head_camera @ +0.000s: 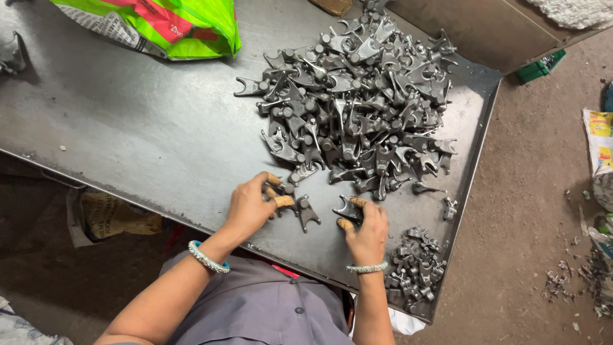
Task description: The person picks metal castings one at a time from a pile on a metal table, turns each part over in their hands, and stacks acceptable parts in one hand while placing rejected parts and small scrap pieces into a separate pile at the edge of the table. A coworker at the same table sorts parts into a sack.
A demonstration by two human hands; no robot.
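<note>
A big heap of dark grey forked metal parts (361,102) lies on the dark metal table (140,134). My left hand (250,206), with taped fingertips and a bangle on the wrist, pinches one part at the heap's near edge. Just right of it lies a single forked part (307,212). My right hand (365,229), also with taped fingertips, grips another forked part (347,209). A smaller pile of the same parts (416,268) sits to the right of my right hand, by the table's near corner.
A green and red plastic bag (172,25) lies at the table's far left. A brown cardboard box (491,29) stands beyond the far edge. The dirt floor (543,191) on the right holds scraps and wrappers. A sack (112,217) lies under the table.
</note>
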